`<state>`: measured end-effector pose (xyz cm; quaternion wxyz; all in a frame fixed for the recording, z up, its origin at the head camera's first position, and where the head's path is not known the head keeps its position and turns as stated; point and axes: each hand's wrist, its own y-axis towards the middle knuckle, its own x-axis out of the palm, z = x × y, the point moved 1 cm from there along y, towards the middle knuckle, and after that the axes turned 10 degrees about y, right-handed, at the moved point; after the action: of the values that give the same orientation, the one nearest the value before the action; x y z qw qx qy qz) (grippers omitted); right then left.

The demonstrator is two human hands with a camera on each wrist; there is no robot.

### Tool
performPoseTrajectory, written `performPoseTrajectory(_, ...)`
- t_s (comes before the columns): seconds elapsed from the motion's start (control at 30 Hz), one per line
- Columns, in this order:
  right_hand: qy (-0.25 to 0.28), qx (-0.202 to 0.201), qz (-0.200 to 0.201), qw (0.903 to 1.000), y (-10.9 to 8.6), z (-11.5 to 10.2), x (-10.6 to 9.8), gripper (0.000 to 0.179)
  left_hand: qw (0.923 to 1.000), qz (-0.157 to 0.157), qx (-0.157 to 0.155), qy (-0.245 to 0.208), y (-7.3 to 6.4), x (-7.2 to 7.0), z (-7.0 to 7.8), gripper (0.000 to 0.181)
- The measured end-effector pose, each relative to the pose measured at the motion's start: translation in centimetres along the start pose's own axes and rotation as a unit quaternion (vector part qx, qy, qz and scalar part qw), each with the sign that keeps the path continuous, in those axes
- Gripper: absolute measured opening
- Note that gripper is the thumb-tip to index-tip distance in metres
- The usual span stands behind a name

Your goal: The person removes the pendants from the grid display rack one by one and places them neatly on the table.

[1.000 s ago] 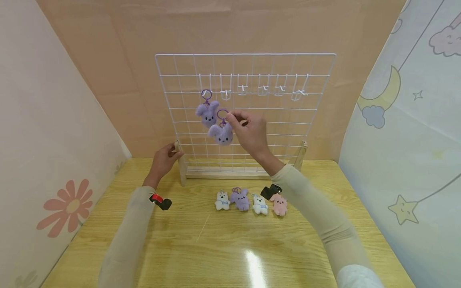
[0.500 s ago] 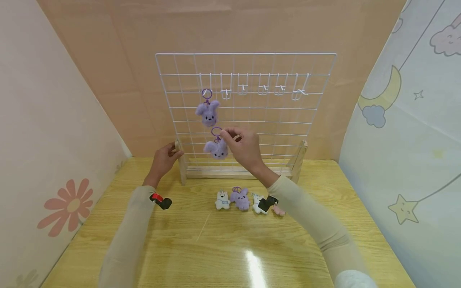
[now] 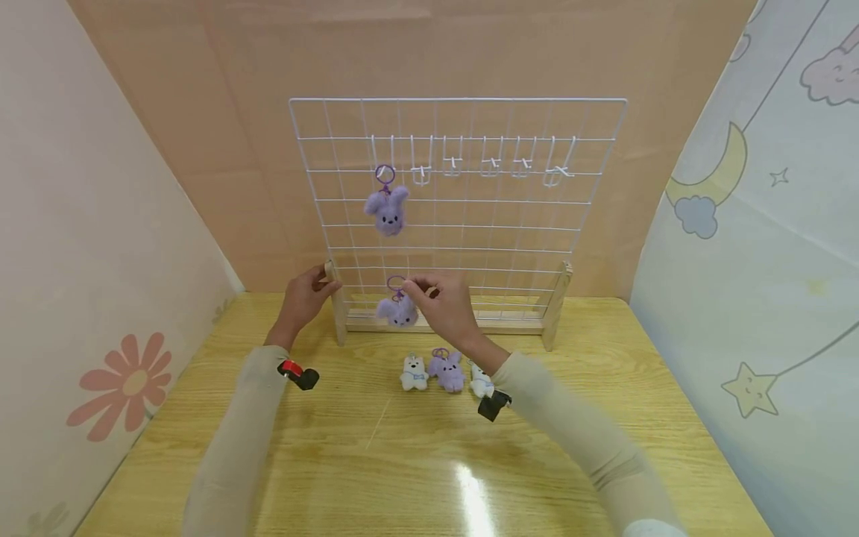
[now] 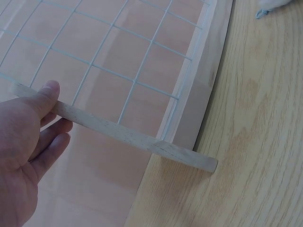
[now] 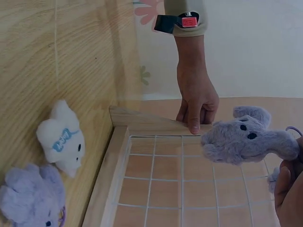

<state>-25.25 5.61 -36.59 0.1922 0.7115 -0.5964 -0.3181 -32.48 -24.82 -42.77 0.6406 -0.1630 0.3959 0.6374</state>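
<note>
My right hand (image 3: 444,307) pinches a purple plush bunny keychain (image 3: 400,312) near its purple ring. The bunny dangles in front of the lower part of the white wire grid rack (image 3: 493,248). In the right wrist view the held bunny (image 5: 241,137) shows its dark eyes, and only part of the hand enters at the edge. My left hand (image 3: 303,302) grips the left wooden post (image 3: 339,317) of the rack. Thumb and fingers lie on either side of that post (image 4: 118,130) in the left wrist view. Another purple bunny keychain (image 3: 389,212) hangs from the leftmost hook.
Several white hooks (image 3: 493,165) line the upper grid. On the wooden table (image 3: 349,462) lie a white bear keychain (image 3: 414,374), a purple plush keychain (image 3: 448,371) and a second white bear (image 3: 480,380), partly covered by the right wrist. Printed cloth walls (image 3: 751,298) stand on both sides.
My right hand has lowered the purple bunny keychain from beside the hanging one, drifting slightly left. The right forearm now hides the pink plush on the table. My left hand stays on the post.
</note>
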Motion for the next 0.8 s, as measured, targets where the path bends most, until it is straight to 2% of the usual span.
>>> performPoseTrajectory(0.8,-0.016,0.064,-0.078,0.9948,-6.3,4.1,3.0,0.02,1.0,0.003,0.003,0.002,0.0,0.0,-0.1,0.06)
